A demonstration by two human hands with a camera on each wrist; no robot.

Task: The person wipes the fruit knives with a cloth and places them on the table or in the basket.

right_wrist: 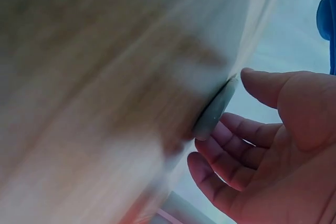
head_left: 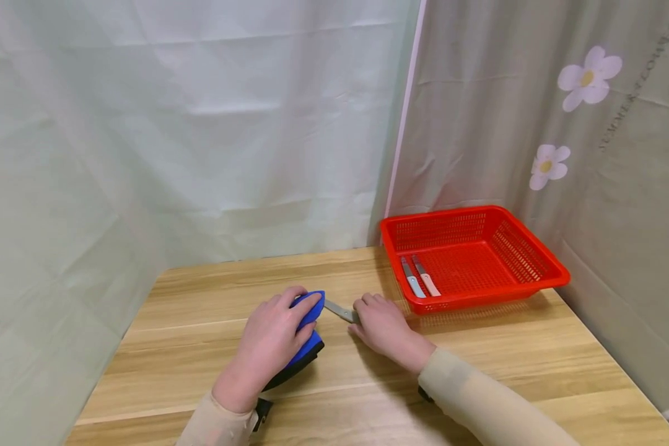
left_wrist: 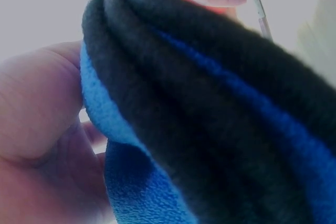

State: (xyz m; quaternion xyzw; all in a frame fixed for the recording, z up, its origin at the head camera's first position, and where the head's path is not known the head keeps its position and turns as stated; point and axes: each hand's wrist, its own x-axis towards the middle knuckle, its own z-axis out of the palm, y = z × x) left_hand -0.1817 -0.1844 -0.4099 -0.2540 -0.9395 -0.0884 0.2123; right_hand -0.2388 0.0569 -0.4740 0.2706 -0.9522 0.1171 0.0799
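My left hand grips a folded blue cloth with black edging, bunched between thumb and fingers. In the left wrist view the cloth's dark edging covers much of the picture. To the right, a small knife with a grey-green handle lies low over the table, its blade directed at the cloth. My right hand holds this knife by the handle, thumb on one side and curled fingers on the other. The hand hides part of the handle in the head view.
A red plastic basket stands at the back right of the wooden table. Inside it, along the left wall, lie a blue-handled knife and a pink-handled knife. Curtains hang behind the table and at both sides.
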